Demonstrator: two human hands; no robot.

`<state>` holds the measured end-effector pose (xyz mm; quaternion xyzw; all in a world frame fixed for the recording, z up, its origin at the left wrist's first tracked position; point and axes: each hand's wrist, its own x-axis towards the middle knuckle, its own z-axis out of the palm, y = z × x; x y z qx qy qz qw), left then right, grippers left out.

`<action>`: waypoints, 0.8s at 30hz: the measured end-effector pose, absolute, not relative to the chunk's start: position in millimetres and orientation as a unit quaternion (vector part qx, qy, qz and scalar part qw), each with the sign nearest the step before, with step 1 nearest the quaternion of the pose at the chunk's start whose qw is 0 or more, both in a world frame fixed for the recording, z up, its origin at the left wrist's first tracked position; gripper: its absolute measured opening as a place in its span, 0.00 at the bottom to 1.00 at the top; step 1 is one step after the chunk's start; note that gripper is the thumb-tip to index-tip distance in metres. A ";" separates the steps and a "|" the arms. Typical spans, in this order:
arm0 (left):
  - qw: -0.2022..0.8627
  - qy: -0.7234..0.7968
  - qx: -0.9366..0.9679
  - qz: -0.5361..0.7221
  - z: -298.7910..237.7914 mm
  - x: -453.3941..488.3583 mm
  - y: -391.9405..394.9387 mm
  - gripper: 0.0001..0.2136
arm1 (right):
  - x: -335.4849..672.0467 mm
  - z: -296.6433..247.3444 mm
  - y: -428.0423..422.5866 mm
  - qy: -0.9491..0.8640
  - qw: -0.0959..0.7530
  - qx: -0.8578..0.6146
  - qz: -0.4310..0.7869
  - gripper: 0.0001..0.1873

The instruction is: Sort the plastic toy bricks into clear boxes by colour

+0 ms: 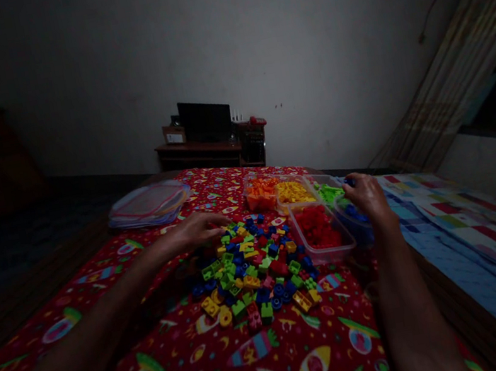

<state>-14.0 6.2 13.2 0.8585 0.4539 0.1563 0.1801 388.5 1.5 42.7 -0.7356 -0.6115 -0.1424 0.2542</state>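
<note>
A mixed pile of toy building bricks (247,262) in green, blue, yellow and red lies on the red patterned cloth. At its far left edge is my left hand (200,228), fingers stretched out and apart over the bricks. My right hand (369,195) is closed on a dark blue brick (350,182) above a round tub of blue bricks (354,218). Beside that tub stand a clear box of red bricks (320,227) and, behind it, containers of green bricks (330,192), yellow bricks (294,192) and orange bricks (261,192). My right hand partly hides the blue tub.
Stacked clear lids (149,204) lie at the far left of the red cloth (261,368). To the right is a blue surface with a checked cover (471,197). A low desk (198,148) with a dark monitor (206,120) stands against the back wall.
</note>
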 end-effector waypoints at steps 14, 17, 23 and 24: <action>0.055 0.462 0.874 0.144 -24.2 15.9 4.7 0.15 | 292.0 57.7 -17.6 -0.778 0.236 -0.581 -0.025 0.14; 0.085 0.437 0.881 0.158 -14.6 4.8 10.8 0.15 | 256.1 39.3 -20.6 -0.852 0.168 -0.496 0.028 0.12; 0.095 0.392 0.906 0.127 -13.0 -3.0 8.1 0.12 | 223.4 -8.2 -20.1 -0.913 0.037 -0.403 0.048 0.16; 0.082 0.391 0.909 0.121 -15.9 0.0 5.7 0.11 | 223.1 -12.8 -19.0 -0.915 0.036 -0.399 0.044 0.15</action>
